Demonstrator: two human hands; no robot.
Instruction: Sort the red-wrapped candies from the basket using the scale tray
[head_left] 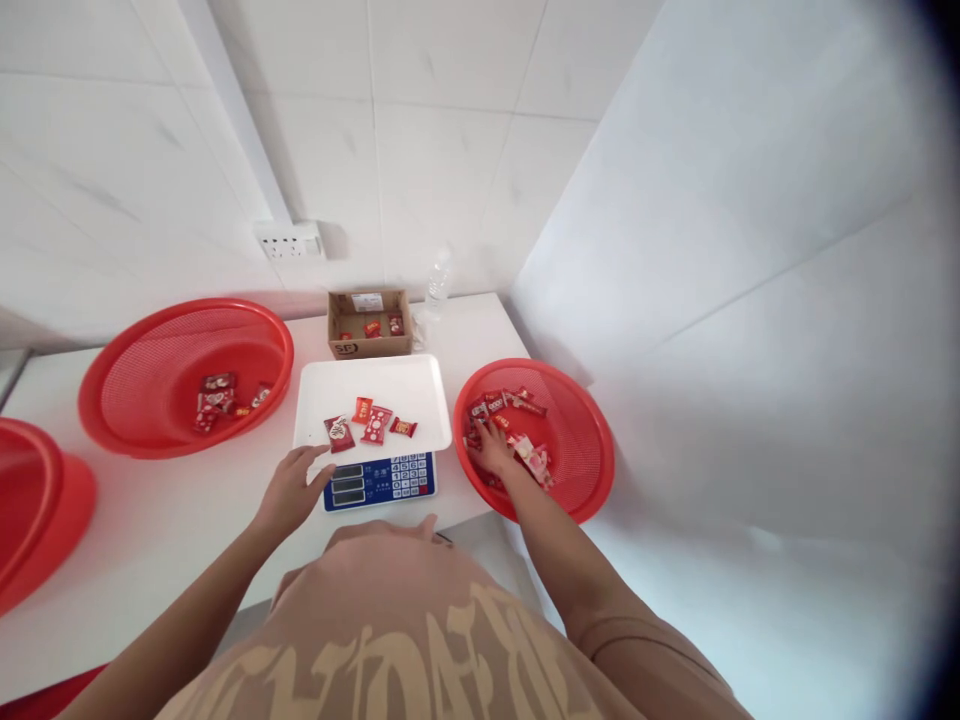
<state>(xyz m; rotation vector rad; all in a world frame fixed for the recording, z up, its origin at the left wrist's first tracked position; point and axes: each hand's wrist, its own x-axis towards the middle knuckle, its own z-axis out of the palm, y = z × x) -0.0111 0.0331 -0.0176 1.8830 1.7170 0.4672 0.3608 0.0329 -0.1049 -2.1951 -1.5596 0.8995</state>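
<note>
Right hand (491,448) rests spread on wrapped sweets (525,455) inside a red basket (592,440). Left hand (291,490), fingers loosely open, touches the scale's white tray (375,385).

Your head camera looks steeply down and forward, close over the white table (172,520), wall filling the frame's upper half.

Packing station: scale (379,478), candy baskets (581,430)

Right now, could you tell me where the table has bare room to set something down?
Bare table lies between the left basket and the left hand. Crowded: scale tray holds candies, the right basket holds wrappers and the right hand, cardboard box behind.
</note>
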